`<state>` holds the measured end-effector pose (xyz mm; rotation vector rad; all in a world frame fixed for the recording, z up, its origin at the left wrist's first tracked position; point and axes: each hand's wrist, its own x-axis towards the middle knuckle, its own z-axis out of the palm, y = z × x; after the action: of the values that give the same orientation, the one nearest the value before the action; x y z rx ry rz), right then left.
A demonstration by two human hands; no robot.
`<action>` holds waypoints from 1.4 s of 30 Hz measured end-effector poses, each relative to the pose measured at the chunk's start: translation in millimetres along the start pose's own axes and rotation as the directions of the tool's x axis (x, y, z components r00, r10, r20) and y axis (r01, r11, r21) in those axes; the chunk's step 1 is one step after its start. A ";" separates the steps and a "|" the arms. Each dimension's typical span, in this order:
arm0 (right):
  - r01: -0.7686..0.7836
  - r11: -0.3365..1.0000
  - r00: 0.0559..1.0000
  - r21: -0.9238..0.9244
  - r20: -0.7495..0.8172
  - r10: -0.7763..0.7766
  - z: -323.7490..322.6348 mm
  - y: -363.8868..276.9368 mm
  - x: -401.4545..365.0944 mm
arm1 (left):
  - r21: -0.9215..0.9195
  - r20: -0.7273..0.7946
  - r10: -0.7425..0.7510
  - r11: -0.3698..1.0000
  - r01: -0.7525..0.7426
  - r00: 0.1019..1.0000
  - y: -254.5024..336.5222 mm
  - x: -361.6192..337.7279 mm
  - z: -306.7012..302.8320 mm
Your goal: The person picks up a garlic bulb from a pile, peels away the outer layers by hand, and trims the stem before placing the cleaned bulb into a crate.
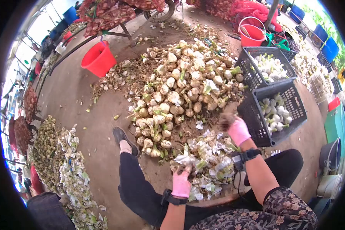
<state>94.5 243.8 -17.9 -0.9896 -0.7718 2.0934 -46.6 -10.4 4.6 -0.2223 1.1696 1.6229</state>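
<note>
My left hand (182, 181), in a pink glove with soiled fingertips, is closed around a garlic bulb (185, 158) with loose pale skin and a stub of stem. My right hand (236, 129), gloved the same way, is raised beside the near black crate (255, 126); its dark fingers are smeared, and I cannot tell what is in them. Ahead of both hands lies a large heap of untrimmed garlic (172, 97). Peeled-off garlic skins (214, 168) are piled between my legs. Clean white garlic bulbs (274, 113) lie inside the near crate.
A second black crate (253, 74) with white garlic stands behind the first. Red buckets (99, 59) (252, 35) stand beyond the heap at left and right. Net sacks of garlic (111, 17) rest on a cart at the back. Another strip of skins (74, 180) runs along the left floor.
</note>
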 end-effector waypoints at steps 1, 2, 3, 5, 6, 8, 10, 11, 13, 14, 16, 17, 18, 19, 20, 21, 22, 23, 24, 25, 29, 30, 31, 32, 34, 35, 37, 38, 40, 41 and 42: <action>-0.048 0.979 0.998 -0.199 0.020 0.053 32.2 -0.2 10.9 | 0.000 -0.019 -0.002 1.000 0.002 1.000 -4.0 6.0 -5.7; -0.029 0.890 0.997 -0.455 -0.075 -0.006 69.3 0.3 18.8 | 0.003 -0.028 -0.018 1.000 0.018 0.999 -3.9 7.2 -5.3; 0.140 0.757 0.989 -0.638 0.127 -0.076 80.6 14.4 47.5 | 0.002 -0.048 -0.021 1.000 0.021 0.999 -3.8 8.6 -4.9; 0.274 0.154 0.961 -0.949 0.264 -0.085 134.3 10.2 79.5 | 0.503 0.139 0.232 0.821 -0.270 0.963 -16.4 18.5 -18.1; 0.535 -0.105 0.791 -0.838 0.541 -0.286 116.6 48.2 133.7 | 0.586 0.131 0.163 0.783 -0.209 0.978 -21.8 23.5 -23.5; 0.512 -0.629 0.756 -0.585 0.654 0.007 146.7 55.7 177.9 | 0.464 -0.028 -0.058 0.884 0.064 0.998 -19.0 28.9 -13.9; 0.379 -0.348 0.885 -0.858 0.445 -0.135 172.7 72.0 206.7 | 0.236 -0.067 -0.182 0.952 0.193 0.981 -6.2 26.9 0.7; 0.410 -0.184 0.881 -0.893 0.440 -0.172 162.4 90.5 220.6 | 0.262 -0.032 -0.154 0.952 0.157 0.988 -8.1 28.6 1.1; 0.348 -0.240 0.916 -0.906 0.384 -0.120 156.2 108.0 211.3 | 0.134 -0.069 -0.152 0.978 0.160 0.986 -48.1 44.0 -16.5; 0.360 -0.264 0.911 -0.895 0.399 -0.108 158.8 110.7 194.6 | 0.105 -0.016 -0.112 0.988 0.113 0.994 -53.2 48.2 -15.9; 0.371 -0.185 0.912 -0.910 0.395 -0.113 154.1 107.0 161.6 | 0.076 0.034 -0.066 0.995 0.063 0.997 -48.1 47.9 -14.6; 0.370 -0.080 0.917 -0.925 0.378 -0.126 145.8 105.2 150.0 | 0.199 -0.020 -0.063 0.978 0.065 0.998 -34.5 43.5 -10.7; 0.378 -0.125 0.910 -0.917 0.393 -0.134 120.7 109.4 151.2 | 0.317 -0.071 -0.046 0.946 0.067 0.996 -26.4 39.1 -7.9; 0.388 -0.171 0.899 -0.905 0.413 -0.147 99.0 112.8 151.0 | 0.317 -0.068 -0.027 0.947 0.047 0.997 -26.2 40.1 -9.7; 0.377 -0.119 0.919 -0.919 0.387 -0.077 94.9 107.6 133.1 | 0.302 -0.075 -0.026 0.952 0.048 0.997 -27.8 45.4 -13.2; 0.360 -0.070 0.933 -0.930 0.361 0.000 94.8 97.2 108.6 | 0.286 -0.083 -0.028 0.957 0.051 0.996 -27.9 45.4 -13.4; 0.364 -0.006 0.931 -0.931 0.364 0.011 96.1 90.5 83.2 | 0.312 -0.121 0.005 0.949 0.033 0.993 -13.8 39.8 -7.1; 0.364 0.058 0.931 -0.930 0.365 0.021 97.6 86.4 57.0 | 0.262 -0.078 0.054 0.965 -0.032 0.996 -33.6 54.6 -20.8; 0.414 0.126 0.909 -0.902 0.417 -0.007 95.4 86.5 31.3 | 0.219 -0.099 0.099 0.973 -0.075 0.990 -44.9 62.9 -25.9; 0.461 0.193 0.886 -0.866 0.462 -0.042 93.6 86.6 6.3 | 0.180 -0.116 0.140 0.977 -0.118 0.983 -49.7 66.1 -26.7; 0.487 0.306 0.856 -0.818 0.516 0.019 107.3 83.9 -80.6 | 0.156 -0.054 0.144 0.979 -0.135 0.988 -46.9 54.3 -26.2; 0.552 0.309 0.806 -0.775 0.590 0.039 108.9 79.8 -90.5 | 0.117 -0.029 0.156 0.981 -0.152 0.987 -51.1 56.5 -36.1; 0.561 0.309 0.803 -0.768 0.596 0.023 102.2 80.1 -92.0 | 0.077 -0.007 0.169 0.983 -0.168 0.986 -52.0 55.5 -41.5; 0.255 0.688 0.880 -0.679 0.458 0.127 91.6 82.5 -89.3 | -0.083 0.019 0.078 0.994 -0.076 0.997 -37.3 38.6 -38.2; -0.260 0.943 0.893 -0.206 0.321 0.316 89.7 76.9 -93.4 | 0.160 0.056 0.213 0.962 -0.220 0.975 -23.8 16.6 -31.5; -0.251 0.945 0.891 -0.208 0.331 0.310 91.6 75.2 -95.5 | 0.379 0.109 0.328 0.859 -0.344 0.938 -14.6 4.4 -25.7; -0.216 0.944 0.890 -0.248 0.347 0.295 92.6 72.5 -99.7 | 0.561 0.112 0.361 0.746 -0.359 0.926 -7.6 -13.6 -13.3; -0.077 0.934 0.913 -0.348 0.351 0.206 97.4 73.5 -105.1 | 0.670 0.173 0.469 0.589 -0.452 0.866 -8.7 -17.7 -9.9; -0.021 0.881 0.933 -0.473 0.306 0.187 108.9 68.1 -114.3 | 0.770 0.279 0.620 0.312 -0.557 0.733 -3.3 -34.5 0.4; 0.022 0.808 0.954 -0.588 0.254 0.160 112.9 66.3 -118.1 | 0.769 0.280 0.625 0.308 -0.560 0.729 -4.5 -36.0 -0.5; 0.021 0.862 0.959 -0.507 0.255 0.127 113.2 72.5 -118.8 | 0.779 0.232 0.636 0.332 -0.532 0.736 -6.9 -36.6 -1.8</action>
<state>34.7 84.0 37.5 -0.9919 -1.5169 2.1508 -26.6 -35.5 23.7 0.8461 2.1529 1.4452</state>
